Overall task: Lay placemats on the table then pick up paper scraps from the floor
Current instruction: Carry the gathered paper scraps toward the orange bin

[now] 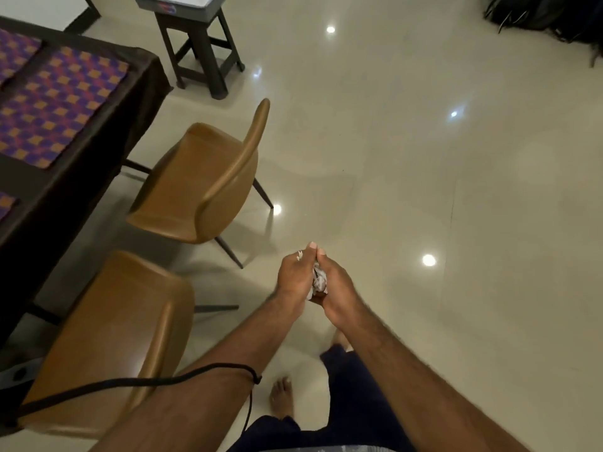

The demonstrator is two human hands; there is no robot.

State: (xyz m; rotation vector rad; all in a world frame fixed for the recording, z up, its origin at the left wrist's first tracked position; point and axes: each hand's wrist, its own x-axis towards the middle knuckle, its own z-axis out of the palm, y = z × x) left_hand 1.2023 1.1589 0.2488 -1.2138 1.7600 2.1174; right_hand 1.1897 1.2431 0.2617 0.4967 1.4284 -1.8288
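Now: scraps in hand, standing over the floor (424, 174) beside the table (104, 138).

Hands: left hand (293, 278) and right hand (341, 296) are pressed together, fingers curled round a crumpled wad of paper scraps (319, 278). The wad is held between both palms, well above the tiles. A bit of white pokes out at the top of the left fist.

Method note, my judgement: keep both palms cupped and squeeze evenly so no loose piece slips out of the gap. Tuck in the stray bit before I move on. Then scan the floor under the seats, since their legs and shadows could hide small pieces.

Counts:
- placemats (62, 106): three in view on the dark cloth, one whole, two cut off by the frame edge.
- chairs (195, 184): two, tan, drawn up to the table side.
- stool (199, 50): one, dark, beyond the table corner.
- scraps in the wad: cannot tell, too crumpled.
- loose scraps on the visible floor: none seen.
- cord (146, 381): one, black, across my left forearm.
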